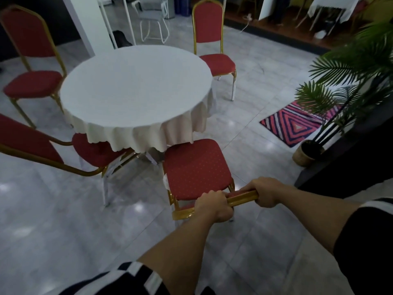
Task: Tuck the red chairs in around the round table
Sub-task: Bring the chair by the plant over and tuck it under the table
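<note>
left hand: wrapped round the near chair's gold top rail, for pushing
right hand: clenched on the same rail, keeps it square
near chair: seat front just under the tablecloth
round table: three other red chairs around it, unevenly tucked

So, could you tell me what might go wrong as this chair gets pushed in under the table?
The tablecloth hangs low over the front of the held chair, so the seat may snag it and drag it askew. Both hands, left hand and right hand, grip the top rail, so a hard push could tip the chair. The neighbouring chair sits close and its legs might clash.
</note>
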Tool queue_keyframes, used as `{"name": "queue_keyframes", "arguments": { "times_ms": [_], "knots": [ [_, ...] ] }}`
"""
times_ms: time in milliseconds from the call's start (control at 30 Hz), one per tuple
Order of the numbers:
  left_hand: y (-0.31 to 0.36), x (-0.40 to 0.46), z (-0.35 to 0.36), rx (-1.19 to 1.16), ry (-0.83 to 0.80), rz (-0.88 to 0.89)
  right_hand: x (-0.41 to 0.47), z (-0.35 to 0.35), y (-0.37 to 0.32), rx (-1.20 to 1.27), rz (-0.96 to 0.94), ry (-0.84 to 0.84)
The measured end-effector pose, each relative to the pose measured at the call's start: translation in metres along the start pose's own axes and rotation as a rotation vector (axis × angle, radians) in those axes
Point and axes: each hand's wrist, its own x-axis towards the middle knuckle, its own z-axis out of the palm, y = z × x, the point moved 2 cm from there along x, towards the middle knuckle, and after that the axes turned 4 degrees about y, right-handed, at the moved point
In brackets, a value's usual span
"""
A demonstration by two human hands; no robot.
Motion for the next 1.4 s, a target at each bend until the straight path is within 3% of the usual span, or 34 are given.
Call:
{"name": "queue_keyframes", "arguments": {
  "times_ms": [267, 533, 967, 1400],
  "knots": [
    [0.038, 0.049, -0.003, -0.054, -0.095, 0.012, 0.026, -0.020, 0.056, -0.003, -0.006, 0.001],
    [0.046, 0.068, -0.016, -0.074, -0.155, 0.061, 0.044, -0.037, 0.076, -0.032, -0.152, -0.070],
    [0.071, 0.061, -0.018, -0.082, 0.007, -0.170, 0.051, -0.050, 0.099, -0.017, -0.434, -0.004],
    [0.079, 0.126, -0.046, -0.125, 0.142, -0.286, 0.125, -0.098, 0.123, -0.046, -0.417, 0.017]
  ]
}}
